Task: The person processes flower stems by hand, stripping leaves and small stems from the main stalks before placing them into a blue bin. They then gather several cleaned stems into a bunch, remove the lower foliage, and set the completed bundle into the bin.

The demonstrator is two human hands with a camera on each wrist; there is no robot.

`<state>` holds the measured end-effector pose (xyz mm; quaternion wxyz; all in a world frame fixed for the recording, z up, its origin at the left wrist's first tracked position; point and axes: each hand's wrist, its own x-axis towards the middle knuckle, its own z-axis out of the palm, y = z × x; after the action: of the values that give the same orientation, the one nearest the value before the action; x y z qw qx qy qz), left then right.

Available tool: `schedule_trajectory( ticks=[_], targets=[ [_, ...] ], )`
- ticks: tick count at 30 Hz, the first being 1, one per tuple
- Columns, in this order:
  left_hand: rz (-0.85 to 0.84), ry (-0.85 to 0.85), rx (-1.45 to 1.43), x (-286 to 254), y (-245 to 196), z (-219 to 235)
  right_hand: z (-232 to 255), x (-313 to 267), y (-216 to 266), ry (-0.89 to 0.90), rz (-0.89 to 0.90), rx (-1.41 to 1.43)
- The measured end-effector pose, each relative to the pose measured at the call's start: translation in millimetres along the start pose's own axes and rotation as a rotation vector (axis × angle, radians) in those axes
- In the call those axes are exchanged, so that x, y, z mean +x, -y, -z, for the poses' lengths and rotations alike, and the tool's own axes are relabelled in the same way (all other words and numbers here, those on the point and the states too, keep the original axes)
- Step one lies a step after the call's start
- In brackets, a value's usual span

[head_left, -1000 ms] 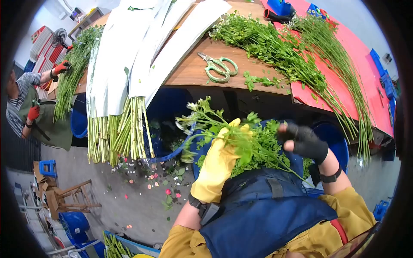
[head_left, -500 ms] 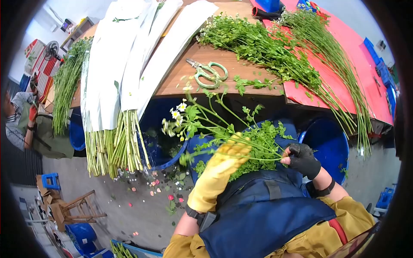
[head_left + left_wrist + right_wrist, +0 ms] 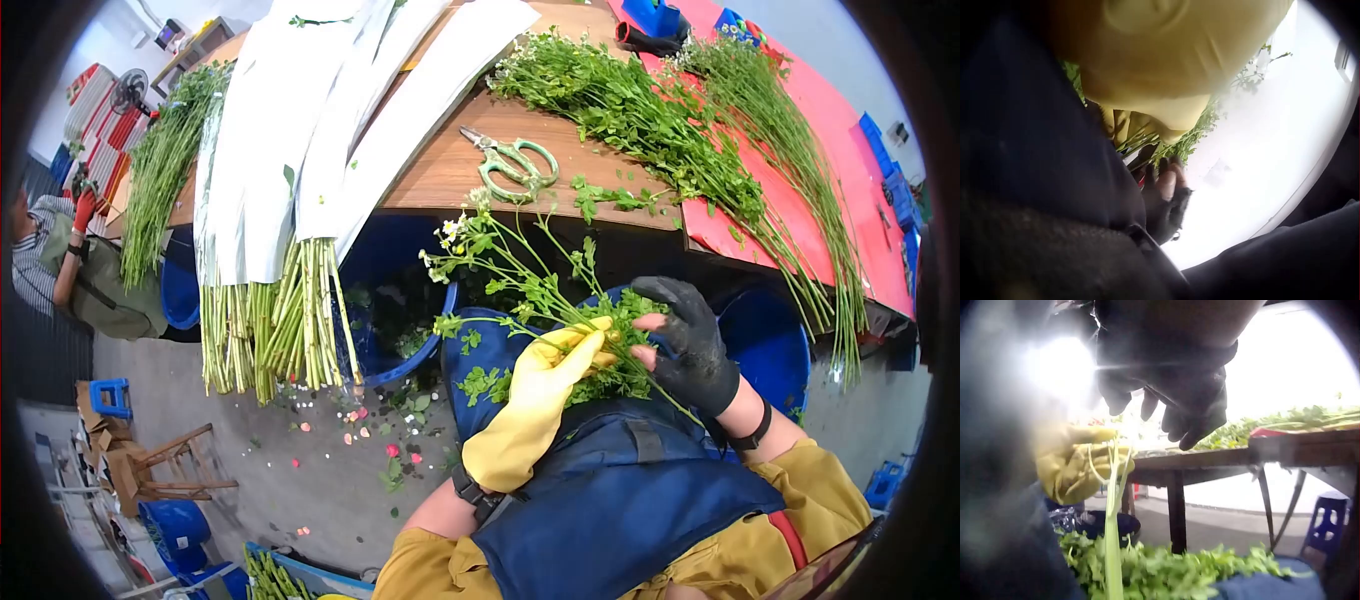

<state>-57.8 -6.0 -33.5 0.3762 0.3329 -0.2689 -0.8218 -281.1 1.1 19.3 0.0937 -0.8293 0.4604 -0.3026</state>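
My left hand [image 3: 530,405], in a yellow rubber glove, grips a leafy sprig of small white flowers [image 3: 490,245] by its stems. The blooms point up and left, and the bare lower stem [image 3: 1112,531] runs down past the glove in the right wrist view. Beside that stem is my right hand [image 3: 692,345], in a black glove with the thumb and a fingertip bare. Its fingers are loosely bent with nothing between them in the right wrist view. Green leaves [image 3: 1160,572] lie heaped on the blue apron [image 3: 600,500] below both hands.
Green-handled scissors [image 3: 518,170] lie on the wooden table [image 3: 430,165]. White-wrapped stem bundles [image 3: 270,150] overhang its edge at left; leafy bunches [image 3: 640,120] lie at right by a red sheet [image 3: 715,225]. Blue tubs [image 3: 770,335] stand below. Another person [image 3: 60,250] works far left.
The right hand came down to the lower stem, pinched it, then lifted off with its fingers loosened. The left hand kept the sprig, which swung up and is steadier now.
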Motion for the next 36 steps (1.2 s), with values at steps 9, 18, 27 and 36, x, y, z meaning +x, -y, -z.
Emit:
schedule_trajectory(
  ticks=[9,18,27,36],
  targets=[
    [-0.068,-0.045,0.006,1,16,10,-27,91,11,0.125,0.358,-0.05],
    [-0.118,-0.145,0.308,6,28,18,-29,100,16,0.192,0.461,-0.107],
    [-0.035,0.003,0.065,-2,16,9,-1,100,17,-0.249,0.109,0.022],
    [-0.086,-0.013,0.553,15,66,43,0,89,32,0.01,0.39,0.046]
  ],
)
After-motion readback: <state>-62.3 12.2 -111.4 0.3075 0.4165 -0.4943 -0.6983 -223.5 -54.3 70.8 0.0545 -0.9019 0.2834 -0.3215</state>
